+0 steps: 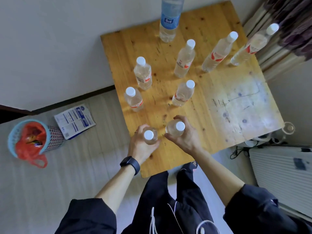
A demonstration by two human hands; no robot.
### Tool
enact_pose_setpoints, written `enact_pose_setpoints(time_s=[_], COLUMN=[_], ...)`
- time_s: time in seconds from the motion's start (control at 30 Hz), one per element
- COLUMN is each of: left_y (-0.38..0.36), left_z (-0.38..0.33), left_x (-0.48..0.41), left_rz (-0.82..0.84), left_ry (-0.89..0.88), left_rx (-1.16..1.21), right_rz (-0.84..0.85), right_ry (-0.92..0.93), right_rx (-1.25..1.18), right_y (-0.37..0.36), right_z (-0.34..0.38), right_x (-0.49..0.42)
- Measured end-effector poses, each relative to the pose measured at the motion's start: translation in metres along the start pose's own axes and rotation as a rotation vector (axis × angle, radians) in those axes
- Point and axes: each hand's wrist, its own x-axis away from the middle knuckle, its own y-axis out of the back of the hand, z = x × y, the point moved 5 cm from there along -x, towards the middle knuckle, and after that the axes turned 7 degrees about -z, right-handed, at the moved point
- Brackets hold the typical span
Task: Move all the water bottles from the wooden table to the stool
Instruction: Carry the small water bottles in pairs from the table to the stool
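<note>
On the wooden table stand several clear water bottles with white caps and red labels, among them one at the left edge and one in the middle. A large blue-labelled bottle stands at the far edge. My left hand grips a small bottle near the table's front left corner. My right hand grips another small bottle right beside it. Both bottles are upright. No stool is in view.
A blue basket with a red plastic bag stands on the floor at the left, with a printed paper packet next to it. A white radiator and cables lie at the right. A curtain hangs at the top right.
</note>
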Motion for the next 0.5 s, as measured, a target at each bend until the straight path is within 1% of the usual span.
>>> enact_pose_setpoints(time_s=[0.13, 0.3, 0.4, 0.5], left_y=[0.002, 0.004, 0.005, -0.005], left_z=[0.004, -0.014, -0.029, -0.041], left_x=[0.0, 0.005, 0.018, 0.041], left_rz=[-0.019, -0.04, -0.015, 0.035], left_ry=[0.005, 0.05, 0.024, -0.024], left_rx=[-0.075, -0.12, -0.177, -0.261], right_rz=[-0.059, -0.112, -0.162, -0.227], right_ry=[0.032, -0.04, -0.058, -0.12], right_rx=[-0.008, -0.003, -0.003, -0.051], right_y=[0.0, 0.004, 0.022, 0.054], right_z=[-0.009, -0.004, -0.011, -0.036], right_x=[0.001, 0.011, 0.039, 0.086])
